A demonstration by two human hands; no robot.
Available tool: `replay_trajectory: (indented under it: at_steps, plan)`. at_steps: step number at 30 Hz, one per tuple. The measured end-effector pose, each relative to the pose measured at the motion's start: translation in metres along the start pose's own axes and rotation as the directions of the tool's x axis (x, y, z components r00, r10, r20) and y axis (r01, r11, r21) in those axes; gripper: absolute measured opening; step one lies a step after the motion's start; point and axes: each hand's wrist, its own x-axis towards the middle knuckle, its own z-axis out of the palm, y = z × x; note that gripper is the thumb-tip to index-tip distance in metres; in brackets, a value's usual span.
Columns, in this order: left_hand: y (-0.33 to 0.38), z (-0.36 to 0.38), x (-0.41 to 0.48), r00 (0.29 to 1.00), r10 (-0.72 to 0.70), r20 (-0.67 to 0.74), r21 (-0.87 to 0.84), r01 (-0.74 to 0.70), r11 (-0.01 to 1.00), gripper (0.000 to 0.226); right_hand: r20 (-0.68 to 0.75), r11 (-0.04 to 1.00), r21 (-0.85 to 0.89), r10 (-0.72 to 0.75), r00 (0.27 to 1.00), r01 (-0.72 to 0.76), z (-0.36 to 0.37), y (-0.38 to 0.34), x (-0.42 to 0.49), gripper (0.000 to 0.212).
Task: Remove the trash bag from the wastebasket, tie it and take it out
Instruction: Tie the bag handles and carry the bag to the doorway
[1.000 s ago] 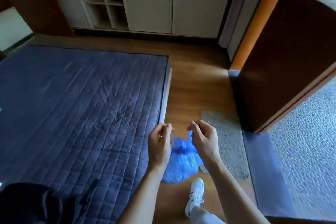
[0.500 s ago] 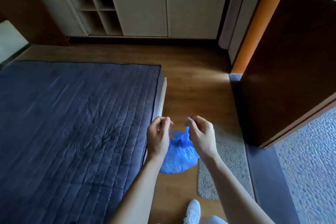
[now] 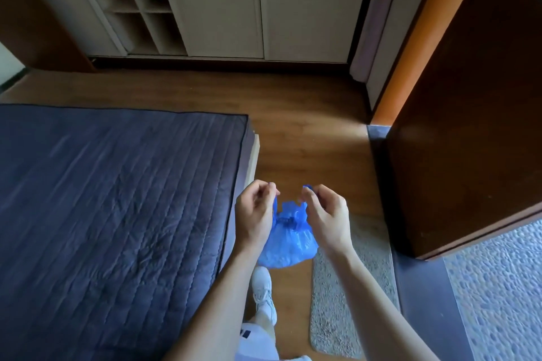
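A small blue plastic trash bag (image 3: 289,240) hangs in the air between my hands, above the wooden floor. Its neck is gathered into a knot just below my fingers. My left hand (image 3: 255,214) pinches one blue end of the bag's top on the left. My right hand (image 3: 327,217) pinches the other end on the right, a blue tip showing at its fingertips. The wastebasket is not in view.
A bed with a dark blue quilted cover (image 3: 111,214) fills the left. A grey mat (image 3: 352,296) lies on the floor to the right, beside an open brown door (image 3: 469,126) and a pebbled surface (image 3: 504,287) outside. White cabinets (image 3: 264,3) stand ahead. My white shoe (image 3: 262,287) is below the bag.
The view has moved forward along the bed towards the door. My hands still hold the bag's two ends, slightly further apart, and my foot has stepped forward.
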Motion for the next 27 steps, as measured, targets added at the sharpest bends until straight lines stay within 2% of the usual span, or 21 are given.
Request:
replay_trajectory:
  at_steps: [10,14,18,22,27]
  plan:
    - [-0.011,0.022,0.165,0.998,0.042,0.047,0.024,-0.044,0.999,0.026,0.000,0.995,-0.094,0.044,0.999,-0.044,0.061,-0.002,0.150,0.032]
    - [-0.005,0.023,0.241,0.997,0.051,0.059,0.007,-0.051,0.999,0.027,-0.023,0.993,-0.118,0.023,0.999,-0.026,0.096,-0.016,0.220,0.041]
    - [0.001,0.027,0.305,0.995,0.061,0.082,-0.029,-0.059,0.998,0.027,-0.059,0.996,-0.085,-0.004,0.998,-0.001,0.119,-0.020,0.274,0.040]
    - [-0.003,0.033,0.350,0.995,0.070,0.073,-0.039,-0.067,0.997,0.028,-0.079,0.996,-0.079,0.021,0.997,-0.028,0.129,-0.020,0.313,0.038]
    - [-0.011,0.054,0.405,0.996,0.049,0.072,-0.029,-0.047,0.998,0.024,-0.079,0.997,-0.063,0.050,0.996,-0.055,0.135,-0.009,0.371,0.045]
